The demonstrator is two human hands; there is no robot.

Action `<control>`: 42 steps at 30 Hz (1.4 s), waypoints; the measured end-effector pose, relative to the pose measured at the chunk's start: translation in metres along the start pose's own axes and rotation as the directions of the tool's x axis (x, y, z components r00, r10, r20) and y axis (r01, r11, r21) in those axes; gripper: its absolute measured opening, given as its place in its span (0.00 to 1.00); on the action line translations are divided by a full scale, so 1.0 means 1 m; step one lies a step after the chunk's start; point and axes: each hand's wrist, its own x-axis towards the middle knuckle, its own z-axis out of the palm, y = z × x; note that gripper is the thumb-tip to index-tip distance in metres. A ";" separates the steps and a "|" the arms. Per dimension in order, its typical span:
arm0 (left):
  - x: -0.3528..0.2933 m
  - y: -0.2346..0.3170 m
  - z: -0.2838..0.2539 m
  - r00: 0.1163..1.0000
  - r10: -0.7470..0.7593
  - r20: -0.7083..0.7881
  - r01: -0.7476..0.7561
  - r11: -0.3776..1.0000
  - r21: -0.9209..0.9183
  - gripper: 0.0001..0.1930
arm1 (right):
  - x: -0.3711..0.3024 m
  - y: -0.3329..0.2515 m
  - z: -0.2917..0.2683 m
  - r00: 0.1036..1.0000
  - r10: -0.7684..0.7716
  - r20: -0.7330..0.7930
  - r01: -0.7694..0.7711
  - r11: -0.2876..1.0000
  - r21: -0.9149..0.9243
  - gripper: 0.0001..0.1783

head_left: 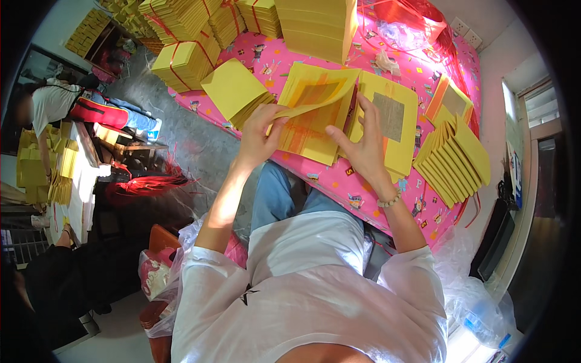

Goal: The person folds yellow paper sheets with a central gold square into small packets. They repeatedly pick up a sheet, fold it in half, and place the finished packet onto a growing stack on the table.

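My left hand (pixel 259 138) pinches the near left edge of a yellow joss paper sheet (pixel 321 91), which is lifted and curls over the pile below it. Orange bands and a dull metallic patch mark the paper. My right hand (pixel 364 134) has its fingers spread at the pile's right side, its thumb over the lower sheets. Under and beyond that hand lies another joss paper stack (pixel 396 148) with a grey foil rectangle on top. To the left of my left hand is a folded yellow paper bundle (pixel 236 91). A beaded bracelet circles my right wrist.
Fanned yellow paper (pixel 451 160) and another foil-marked sheet (pixel 449 104) lie at the right of the pink patterned table (pixel 363 199). Red-tied bundles (pixel 187 63) and a tall stack (pixel 318 27) stand behind. At left, a person (pixel 60 103) bends over a white table (pixel 82 175).
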 end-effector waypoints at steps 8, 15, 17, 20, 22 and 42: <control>-0.008 0.001 -0.011 0.947 -0.232 0.221 0.320 0.678 -0.662 0.12 | 0.020 0.022 0.015 0.969 0.080 0.234 -0.188 0.854 0.486 0.59; -0.008 -0.012 0.016 0.973 -0.184 0.138 0.230 0.762 -0.605 0.20 | 0.020 0.000 0.019 0.909 -0.004 0.417 -0.247 0.800 0.547 0.50; -0.006 -0.009 0.027 0.987 -0.161 -0.019 0.127 0.846 -0.518 0.23 | 0.018 -0.004 0.019 0.905 -0.041 0.424 -0.222 0.804 0.552 0.44; -0.005 -0.009 0.032 0.989 -0.148 -0.008 0.115 0.804 -0.584 0.25 | 0.017 -0.005 0.019 0.913 -0.108 0.393 -0.121 0.848 0.516 0.36; -0.005 -0.013 0.032 0.990 -0.133 0.037 0.131 0.821 -0.556 0.24 | 0.016 0.002 0.023 0.937 -0.153 0.315 -0.010 0.888 0.460 0.32; 0.032 0.051 0.027 0.695 -0.628 0.348 0.655 0.354 -0.668 0.20 | 0.021 -0.006 0.001 0.841 0.376 0.388 -0.525 0.395 0.754 0.23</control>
